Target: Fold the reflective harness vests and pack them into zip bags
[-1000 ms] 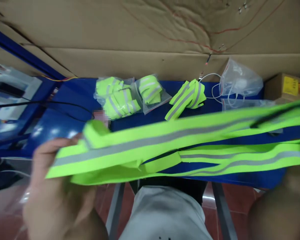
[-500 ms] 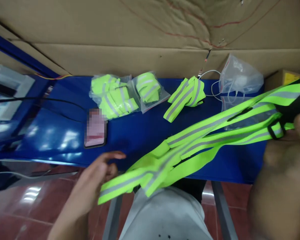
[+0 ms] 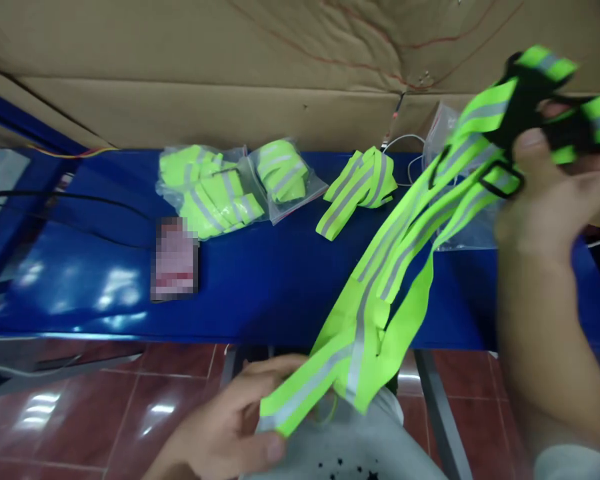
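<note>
Yellow-green reflective straps [image 3: 360,320] with grey stripes stretch diagonally between my hands, over the front edge of the blue table. My right hand [image 3: 555,167], raised at the right, is closed on their upper end, where black fabric and a black buckle [image 3: 501,179] show. At the lower end my left hand [image 3: 245,417] has its thumb and fingers around a loose strap end. A folded bundle of the same strap [image 3: 365,187] lies unbagged on the table. To its left are bagged straps [image 3: 213,193] and a smaller bagged roll [image 3: 283,172].
A phone [image 3: 175,260] lies on the blue table [image 3: 105,267], left of centre. Cardboard [image 3: 180,53] rises behind. Clear plastic bags [image 3: 465,233] and a white cable [image 3: 405,138] are at the right back. Black cables [image 3: 80,197] cross the left side.
My right hand has lifted the upper end of the straps up and inward. My left hand has moved right and down and closed on the lower strap end. The view has shifted slightly.
</note>
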The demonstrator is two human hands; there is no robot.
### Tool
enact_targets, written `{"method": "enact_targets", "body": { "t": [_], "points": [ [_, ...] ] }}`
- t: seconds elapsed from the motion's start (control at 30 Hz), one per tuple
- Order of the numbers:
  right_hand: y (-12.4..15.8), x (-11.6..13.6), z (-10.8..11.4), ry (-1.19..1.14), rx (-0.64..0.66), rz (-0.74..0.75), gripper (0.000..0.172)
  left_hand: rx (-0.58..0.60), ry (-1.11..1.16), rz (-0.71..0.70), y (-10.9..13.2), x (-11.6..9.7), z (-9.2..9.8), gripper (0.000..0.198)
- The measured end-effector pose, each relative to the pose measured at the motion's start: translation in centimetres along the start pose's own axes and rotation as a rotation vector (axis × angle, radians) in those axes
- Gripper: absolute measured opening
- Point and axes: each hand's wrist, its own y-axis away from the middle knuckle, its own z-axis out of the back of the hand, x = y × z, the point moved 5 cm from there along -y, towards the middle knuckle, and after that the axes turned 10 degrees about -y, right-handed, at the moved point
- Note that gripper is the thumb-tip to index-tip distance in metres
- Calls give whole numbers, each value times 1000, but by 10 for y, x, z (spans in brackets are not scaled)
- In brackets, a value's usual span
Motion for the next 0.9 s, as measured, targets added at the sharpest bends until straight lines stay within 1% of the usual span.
{"method": "enact_targets", "body": {
  "t": [0.03,0.1,0.17,0.23,0.27,0.3,0.33,0.37,0.4,0.43,0.47,0.5,0.53,0.57,0.6,0.63,0.67,0.7,0.73,0.77,0.8,0.83,0.87,0.9],
  "points": [
    [1,-5,-5,-66,-74,9,37,19,167,66,-1,5,-5,39],
    [10,-20,-12,-159,-165,-58,34,77,453,221,-3,19,-18,47],
    [21,-34,-16,-198,-167,-173,32,169,646,316,-4,30,-31,55],
    [30,-43,-16,-195,-130,-260,31,241,745,366,-5,37,-38,71],
    [32,-46,-16,-179,-103,-286,31,260,746,392,-6,38,-38,80],
    [34,-47,-16,-159,-82,-296,32,272,697,418,-8,37,-38,86],
    [35,-48,-17,-139,-62,-298,33,288,599,440,-10,35,-36,89],
    [35,-47,-17,-123,-54,-288,35,320,462,453,-13,32,-35,84],
    [34,-46,-18,-111,-42,-279,36,358,308,455,-16,29,-34,72],
    [33,-44,-19,-104,-37,-267,36,386,166,451,-18,27,-35,55],
    [31,-41,-20,-95,-33,-254,36,402,58,452,-20,28,-38,41],
    [30,-37,-19,-85,-44,-234,35,388,6,461,-21,33,-42,31],
    [28,-32,-18,-75,-61,-212,34,343,19,476,-20,41,-47,25],
    [27,-27,-17,-68,-74,-197,33,288,86,510,-18,54,-54,33],
    [25,-23,-15,-71,-80,-188,32,206,173,542,-14,70,-61,49],
    [25,-18,-15,-86,-75,-185,31,107,263,562,-8,87,-66,53],
    [24,-14,-15,-110,-53,-191,30,21,325,590,-2,104,-70,49],
    [25,-10,-17,-136,-19,-201,29,-94,357,619,6,119,-71,47],
    [25,-6,-19,-159,18,-210,28,-202,364,620,15,130,-68,50],
    [26,-2,-22,-180,53,-216,27,-270,331,621,23,135,-64,48],
    [27,3,-25,-199,85,-221,26,-335,244,624,31,136,-57,43],
    [29,9,-29,-214,115,-226,26,-389,106,625,38,131,-47,36],
    [30,15,-32,-224,143,-231,25,-434,-65,609,43,121,-36,29],
    [31,21,-35,-231,172,-240,26,-522,-244,561,46,106,-22,23]
  ]
}}
